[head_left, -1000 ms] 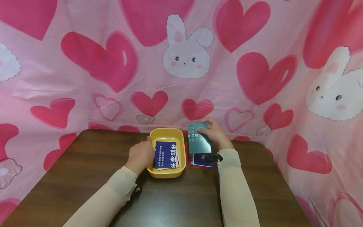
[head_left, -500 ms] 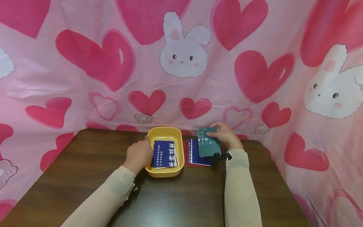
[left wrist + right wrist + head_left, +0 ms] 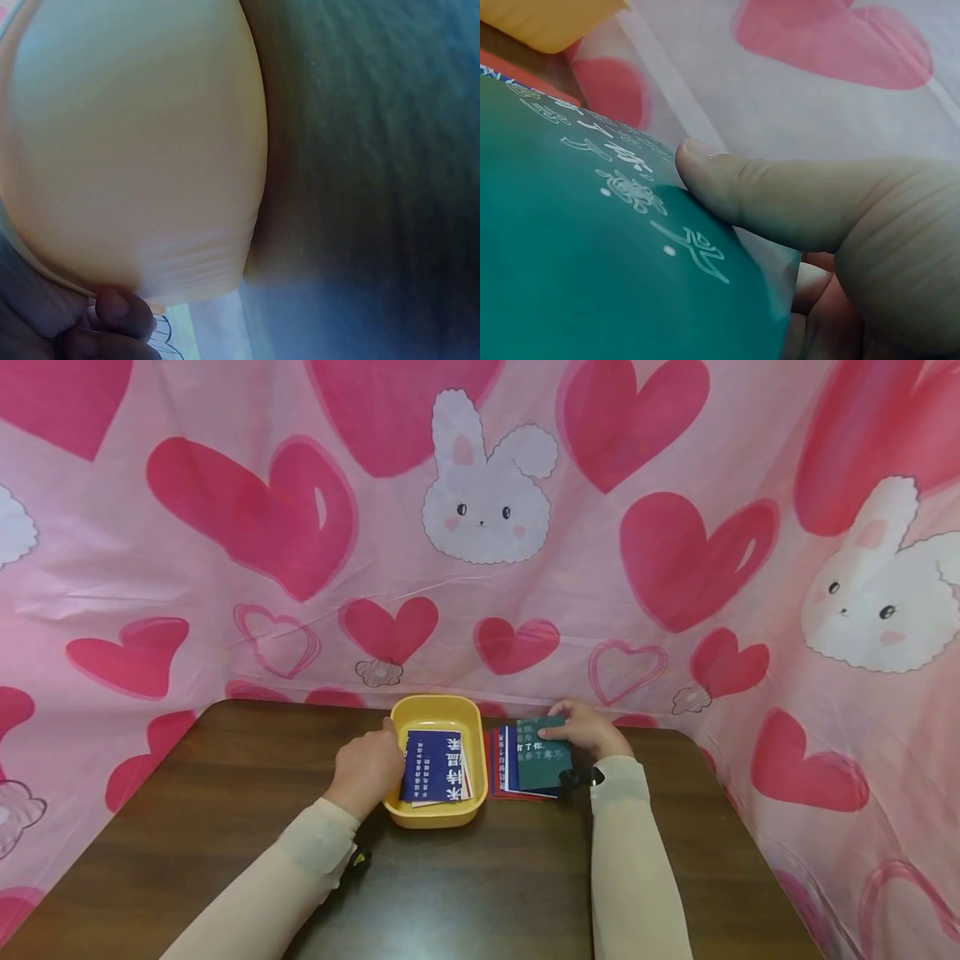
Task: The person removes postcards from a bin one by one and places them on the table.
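A green card (image 3: 543, 760) with white lettering is pinched by my right hand (image 3: 596, 731), thumb on its face and fingers behind, at its far right corner. It lies over a stack of blue, white and red cards (image 3: 504, 764) beside the basin; whether it touches them I cannot tell. My left hand (image 3: 367, 770) grips the left wall of the yellow plastic basin (image 3: 435, 817), and its curled fingers (image 3: 124, 313) show at the rim in the left wrist view. Inside the basin lies a blue card (image 3: 433, 767) with white lettering, over other cards whose edges show.
The brown wooden table (image 3: 465, 893) carries everything. A pink cloth (image 3: 360, 560) with hearts and rabbits hangs behind the table and at both sides, close to its far edge.
My right hand has moved the green card to the right, then lowered it over the card stack. The left hand keeps its grip on the basin; the view has shifted slightly.
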The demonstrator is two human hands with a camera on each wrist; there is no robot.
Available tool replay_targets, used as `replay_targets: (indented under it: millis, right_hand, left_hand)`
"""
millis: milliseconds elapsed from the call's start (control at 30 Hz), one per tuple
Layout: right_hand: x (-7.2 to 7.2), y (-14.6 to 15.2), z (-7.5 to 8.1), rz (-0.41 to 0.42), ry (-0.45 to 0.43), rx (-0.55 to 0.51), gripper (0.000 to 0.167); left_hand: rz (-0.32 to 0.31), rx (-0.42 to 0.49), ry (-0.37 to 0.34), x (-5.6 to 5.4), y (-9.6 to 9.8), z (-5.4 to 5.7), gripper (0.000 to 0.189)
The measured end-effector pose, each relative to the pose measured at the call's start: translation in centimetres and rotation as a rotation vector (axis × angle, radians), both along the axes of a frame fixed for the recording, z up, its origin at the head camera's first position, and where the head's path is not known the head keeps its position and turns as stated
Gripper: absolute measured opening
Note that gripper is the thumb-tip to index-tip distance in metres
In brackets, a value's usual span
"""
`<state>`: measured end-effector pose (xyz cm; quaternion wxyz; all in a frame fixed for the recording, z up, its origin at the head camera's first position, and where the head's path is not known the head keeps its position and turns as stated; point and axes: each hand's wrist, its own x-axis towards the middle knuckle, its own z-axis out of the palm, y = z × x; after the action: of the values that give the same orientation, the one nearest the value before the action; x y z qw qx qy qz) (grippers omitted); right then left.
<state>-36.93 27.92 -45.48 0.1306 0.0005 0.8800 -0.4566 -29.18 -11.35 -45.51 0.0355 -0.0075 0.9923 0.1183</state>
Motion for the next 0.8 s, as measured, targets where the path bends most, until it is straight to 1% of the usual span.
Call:
replay_targets:
  millis: [167, 267, 400, 600, 700, 800]
  right_hand:
    - [-0.3, -0.3, -0.5, 0.005, 0.008, 0.038, 0.045]
    - [-0.4, -0.5, -0.7, 0.019, 0.007, 0.059, 0.045]
    - [-0.4, -0.8, -0.8, 0.009, 0.006, 0.092, 0.044]
    - [-0.3, -1.2, -0.8, -0.003, 0.038, 0.196, 0.051]
    - [-0.5, -1.4, -1.0, 0.016, 0.062, 0.255, 0.054]
    - [-0.5, -1.6, -1.1, 0.021, 0.07, 0.283, 0.055]
  left_hand:
    - [-0.004, -0.004, 0.015, 0.0, -0.1, -0.1, 0.071]
    - [-0.002, -0.003, 0.012, 0.0, -0.1, -0.1, 0.071]
    - [0.0, -0.003, 0.006, 0.0, -0.1, -0.1, 0.072]
    - [-0.004, 0.012, -0.005, 0.0, -0.1, 0.2, 0.075]
    - [-0.004, 0.01, -0.01, 0.0, -0.2, 0.2, 0.076]
    - [-0.004, 0.004, -0.011, 0.0, -0.2, 0.1, 0.074]
